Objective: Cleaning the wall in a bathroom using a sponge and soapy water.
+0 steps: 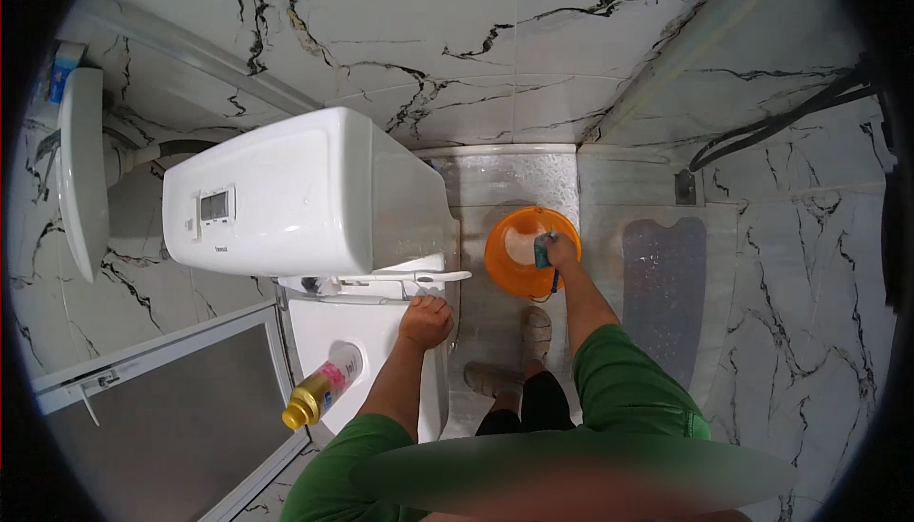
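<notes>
My right hand [562, 249] grips a blue-green cloth or sponge [542, 251] above an orange bucket [505, 276]. A whitish patch shows at the bottom of the bucket, and its wire handle with a dark grip [555, 281] hangs on the near side. My left hand [426, 322] rests, fingers curled, at the far right part of a white appliance top [385, 358]; whether it holds anything is hidden. Just beyond it lies a long white handle [439, 276]. On the same top stands a bottle with a gold cap [325, 385].
A white wall-mounted unit with a small display [285, 194] juts out beyond my left hand. A grey bath mat [664, 293] lies right of the bucket. A washbasin [82, 179] is at far left, a framed door [178, 408] below it. Black hoses [778, 119] hang at right.
</notes>
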Motion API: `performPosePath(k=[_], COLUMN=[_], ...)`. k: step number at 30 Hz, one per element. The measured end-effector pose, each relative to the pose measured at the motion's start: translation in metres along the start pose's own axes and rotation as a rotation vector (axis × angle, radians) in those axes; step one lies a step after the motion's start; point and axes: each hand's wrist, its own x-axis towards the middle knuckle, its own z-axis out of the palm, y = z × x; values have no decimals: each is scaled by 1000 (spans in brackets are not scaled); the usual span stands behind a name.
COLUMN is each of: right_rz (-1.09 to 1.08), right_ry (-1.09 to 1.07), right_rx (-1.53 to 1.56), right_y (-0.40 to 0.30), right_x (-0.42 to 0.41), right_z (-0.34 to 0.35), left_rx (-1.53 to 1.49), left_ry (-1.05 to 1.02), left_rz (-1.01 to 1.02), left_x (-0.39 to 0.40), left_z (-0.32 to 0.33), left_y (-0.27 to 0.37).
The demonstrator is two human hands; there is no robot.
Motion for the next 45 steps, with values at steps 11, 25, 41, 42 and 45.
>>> performPosePath(k=[11,25,41,42,45], right_rz=[-360,-1390,-1612,-1420,-818], right_ry=[667,926,1432,1514,1641], right_rx=[638,-544,-623,-490,8], right_y=[-187,-434,-468,-456,-423], right_x=[-40,-23,-18,-13,6], right_z=[-184,-304,-309,-322,-335], left_rx=[-231,234,214,211,197], left_ry=[341,121,118,132,114], left_rz=[318,-249,-234,-244,-267], left_x=[62,128,130,128,127], left_z=[-196,-340,-341,-341,-344], left_y=[91,17,13,11,12])
